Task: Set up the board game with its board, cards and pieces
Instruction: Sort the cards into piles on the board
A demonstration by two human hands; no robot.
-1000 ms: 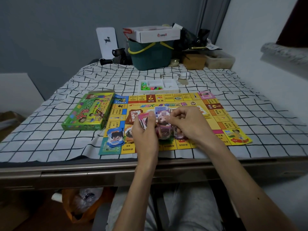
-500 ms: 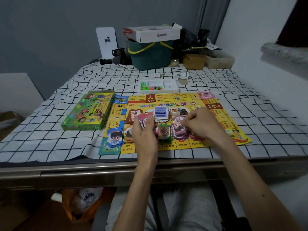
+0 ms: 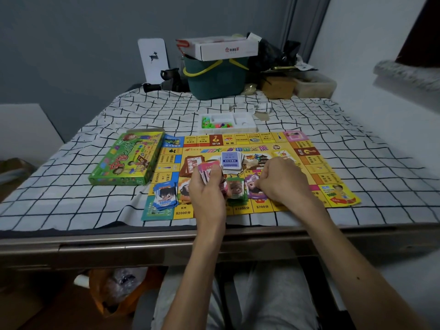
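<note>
Pink cards (image 3: pixel 207 172) fanned in left hand (image 3: pixel 207 194); right hand (image 3: pixel 282 181) curled, knuckles up.

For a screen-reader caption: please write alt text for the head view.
A person's left hand holds a fan of pink cards over a yellow game board while the right hand rests at a purple pile; a green box lies left.

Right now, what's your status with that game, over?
Left hand grips pink card stack. Right hand at purple pile on board. Pieces in tray. Nothing blocking.
</note>
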